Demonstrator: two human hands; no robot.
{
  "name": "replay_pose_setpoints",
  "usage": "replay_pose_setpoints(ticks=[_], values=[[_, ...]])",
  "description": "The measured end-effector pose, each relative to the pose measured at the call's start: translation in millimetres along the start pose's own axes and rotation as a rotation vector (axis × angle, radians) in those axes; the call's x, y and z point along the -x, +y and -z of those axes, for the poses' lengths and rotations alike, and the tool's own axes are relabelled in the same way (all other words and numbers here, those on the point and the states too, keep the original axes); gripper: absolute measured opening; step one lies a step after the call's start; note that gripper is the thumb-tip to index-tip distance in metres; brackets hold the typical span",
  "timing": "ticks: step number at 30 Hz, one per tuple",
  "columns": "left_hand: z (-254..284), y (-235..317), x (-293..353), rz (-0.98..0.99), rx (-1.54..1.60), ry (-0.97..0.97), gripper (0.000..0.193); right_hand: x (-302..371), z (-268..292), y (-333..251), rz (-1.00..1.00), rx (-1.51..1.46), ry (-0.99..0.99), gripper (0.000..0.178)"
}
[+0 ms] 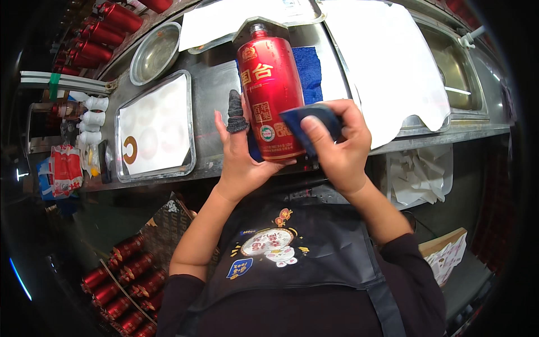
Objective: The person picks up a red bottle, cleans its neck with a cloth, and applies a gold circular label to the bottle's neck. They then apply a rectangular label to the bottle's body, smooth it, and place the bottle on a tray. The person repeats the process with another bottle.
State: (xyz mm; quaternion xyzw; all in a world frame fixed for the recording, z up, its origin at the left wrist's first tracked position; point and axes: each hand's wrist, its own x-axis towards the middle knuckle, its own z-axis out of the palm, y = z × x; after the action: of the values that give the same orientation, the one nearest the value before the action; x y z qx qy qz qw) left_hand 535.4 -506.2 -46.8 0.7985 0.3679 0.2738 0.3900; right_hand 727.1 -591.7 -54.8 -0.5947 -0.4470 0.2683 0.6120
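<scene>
Starting nearest the body, a dark apron (331,236) covers the person's front. Beyond it, the left hand (240,151) grasps the lower left side of a red bottle (272,95), its thumb across the base end; a black wrap (237,112) covers one finger. The right hand (342,143) pinches a dark blue pad (315,121) between thumb and fingers, against the bottle's lower right side. The bottle lies over the counter's near side, neck pointing away; whether it is fully lifted cannot be told.

Assessment: the body appears stiff and glossy, probably fairly heavy if filled, breakable if glass. Droplet-like specks on the shoulder suggest a slippery surface. The broad lower body offers the surest hold, base supported; the narrow neck suits steadying only. Farther out, a blue cloth (308,67) lies on the metal counter (216,106).
</scene>
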Motion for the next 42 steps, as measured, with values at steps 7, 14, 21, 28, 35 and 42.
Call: replay_pose_setpoints(ticks=[7, 14, 21, 28, 35, 42], values=[[-1, -2, 1, 0.03, 0.049, -0.033, 0.111, -3, 8, -18, -0.063, -0.085, 0.1, 0.017], [0, -7, 0, -0.051, 0.045, 0.003, 0.11, -6, 3, -20, -0.143, -0.156, 0.11, 0.02], [4, 5, 1, -0.142, -0.232, 0.111, 0.104, -17, 6, -44, -0.223, -0.22, 0.118, 0.015], [2, 22, 0, -0.329, -0.326, 0.228, 0.104, 0, -14, -22, 0.321, 0.238, 0.121, 0.022], [6, 6, 5, -0.289, -0.254, 0.216, 0.109, 4, -35, -49, 0.518, 0.216, -0.024, 0.03], [-18, 30, 25, -0.224, -0.46, 0.248, 0.06, 12, -13, -19, 0.35, 0.267, 0.127, 0.018]])
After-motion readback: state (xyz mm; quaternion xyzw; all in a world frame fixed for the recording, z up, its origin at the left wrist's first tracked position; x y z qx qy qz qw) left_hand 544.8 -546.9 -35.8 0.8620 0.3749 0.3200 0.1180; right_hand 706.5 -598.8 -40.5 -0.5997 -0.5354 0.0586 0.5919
